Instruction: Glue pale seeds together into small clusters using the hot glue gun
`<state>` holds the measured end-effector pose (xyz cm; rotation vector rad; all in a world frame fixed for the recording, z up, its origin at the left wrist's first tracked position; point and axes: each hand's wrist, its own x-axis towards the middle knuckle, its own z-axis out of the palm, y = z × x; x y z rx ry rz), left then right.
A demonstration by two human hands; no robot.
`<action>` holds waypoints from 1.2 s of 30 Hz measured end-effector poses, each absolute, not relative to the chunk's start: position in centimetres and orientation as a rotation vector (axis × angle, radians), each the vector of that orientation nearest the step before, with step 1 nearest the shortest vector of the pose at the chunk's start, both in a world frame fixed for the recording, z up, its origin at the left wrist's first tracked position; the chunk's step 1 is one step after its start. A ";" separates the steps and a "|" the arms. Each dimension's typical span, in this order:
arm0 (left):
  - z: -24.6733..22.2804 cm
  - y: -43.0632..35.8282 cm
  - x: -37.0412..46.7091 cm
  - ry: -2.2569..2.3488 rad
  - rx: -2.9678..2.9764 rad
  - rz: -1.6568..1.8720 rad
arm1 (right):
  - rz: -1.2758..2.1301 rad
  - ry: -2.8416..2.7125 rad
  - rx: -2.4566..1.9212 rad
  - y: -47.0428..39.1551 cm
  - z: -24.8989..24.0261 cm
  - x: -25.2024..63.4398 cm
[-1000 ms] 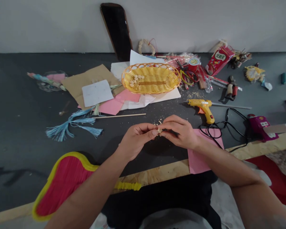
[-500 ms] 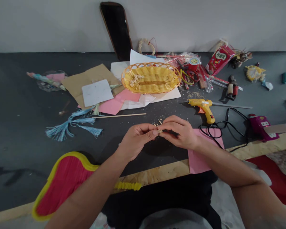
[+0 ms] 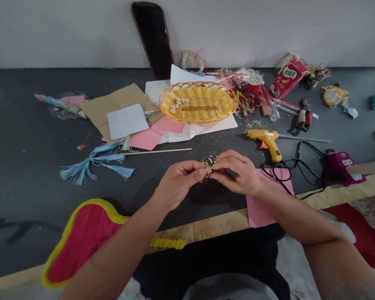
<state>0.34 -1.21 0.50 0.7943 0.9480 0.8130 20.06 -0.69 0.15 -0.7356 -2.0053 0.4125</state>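
Between the thumb and fingers of my left hand (image 3: 176,185) is a small beige beaded cluster (image 3: 208,170). From the other side, my right hand (image 3: 239,173) reaches the cluster with thumb and forefinger curled in at its right edge. Loose pale beads or crumbs (image 3: 210,159) lie on the dark table just beyond the fingertips. Above the hands stands a yellow oval wicker basket (image 3: 203,102) with similar beige clusters (image 3: 178,105) at its left end.
A yellow glue gun (image 3: 265,141) lies to the right, its black cord running toward a purple power strip (image 3: 345,166). Pink paper (image 3: 259,208) sits under my right forearm. Left are a blue tassel (image 3: 84,168), a thin stick (image 3: 162,151) and a red-and-yellow padded shape (image 3: 84,241). A phone (image 3: 153,39) leans on the wall.
The fingers of my right hand have shifted slightly, and more of the beige cluster shows between the hands. My left hand has barely moved.
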 end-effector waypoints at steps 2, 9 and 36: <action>0.4 -1.2 0.3 0.942 0.803 0.807 | 0.420 -2.011 -0.737 -0.7 0.2 20.0; 0.1 -1.3 0.3 0.977 0.912 0.805 | 0.444 -2.032 -0.764 -0.6 -0.2 20.1; 0.7 -0.8 0.4 0.978 0.866 1.104 | 0.930 -1.628 -1.042 -0.4 -1.2 20.2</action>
